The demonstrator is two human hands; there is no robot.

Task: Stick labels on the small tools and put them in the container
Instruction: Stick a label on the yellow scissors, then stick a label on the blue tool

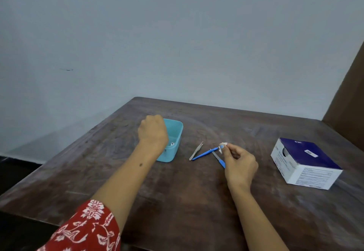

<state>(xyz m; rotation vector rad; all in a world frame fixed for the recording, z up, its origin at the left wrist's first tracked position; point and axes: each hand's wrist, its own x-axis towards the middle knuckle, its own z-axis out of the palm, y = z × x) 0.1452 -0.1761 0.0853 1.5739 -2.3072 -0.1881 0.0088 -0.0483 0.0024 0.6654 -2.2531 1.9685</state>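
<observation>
A teal plastic container [175, 132] stands left of the table's middle, with a small white-labelled item [172, 143] lying inside. My left hand [152, 131] hangs over its near left corner, fingers curled down and hidden behind the back of the hand. My right hand [241, 165] pinches a small white label [223, 146] between thumb and fingertips. Just under that label lie a blue-handled tool [204, 154] and a second tool with a metal blade and blue handle [217, 157]. Metal tweezers [196, 150] rest between these and the container.
A purple and white cardboard box [305, 164] sits at the right of the dark wooden table [177, 191]. A pale wall runs behind the table's far edge, and a brown panel [348, 103] stands at the far right.
</observation>
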